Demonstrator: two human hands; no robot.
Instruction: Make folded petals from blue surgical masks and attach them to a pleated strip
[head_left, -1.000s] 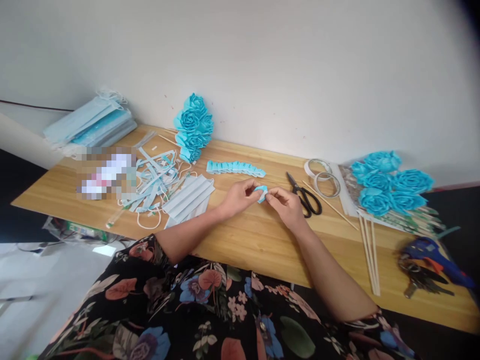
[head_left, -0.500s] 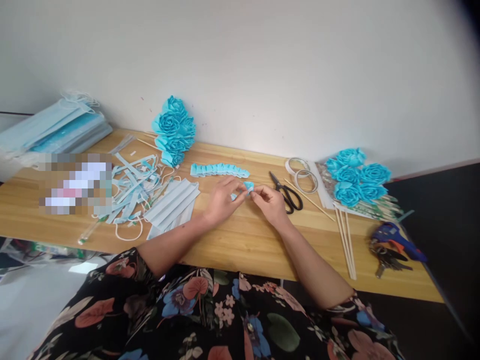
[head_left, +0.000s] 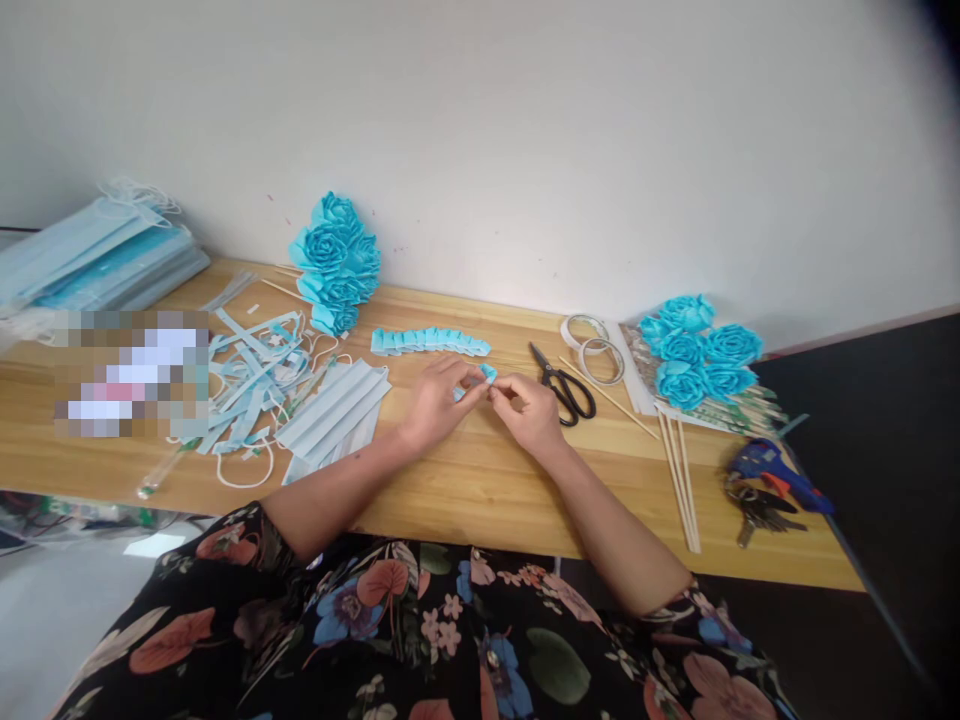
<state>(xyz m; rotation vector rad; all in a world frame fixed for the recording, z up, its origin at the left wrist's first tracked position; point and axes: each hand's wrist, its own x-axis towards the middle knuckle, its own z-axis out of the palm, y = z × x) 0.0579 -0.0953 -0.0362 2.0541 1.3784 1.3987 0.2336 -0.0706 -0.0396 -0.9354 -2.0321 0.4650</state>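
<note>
A small blue petal of mask fabric (head_left: 488,373) is pinched between my two hands, over the middle of the wooden table (head_left: 480,490). My left hand (head_left: 441,403) is closed on its left side, with thumb and forefinger together. From the right, my right hand (head_left: 529,408) grips the same piece at its lower edge. Fingers cover most of it. Just behind my hands lies a row of overlapping folded blue petals (head_left: 429,341). Black-handled scissors (head_left: 568,393) rest close to the right of my right hand.
Blue fabric roses (head_left: 335,262) stand at the back left, and more roses (head_left: 682,348) lie at right. Left are cut mask strips (head_left: 251,375), pleated masks (head_left: 334,405) and a mask stack (head_left: 97,250). Tape rolls (head_left: 602,361), wooden sticks (head_left: 681,480), keys (head_left: 757,510) and a blue glue gun (head_left: 776,472) sit right.
The whole view has shifted slightly, so things appear a little further left. Both hands stay on the small petal, whose visible blue part looks smaller and turned.
</note>
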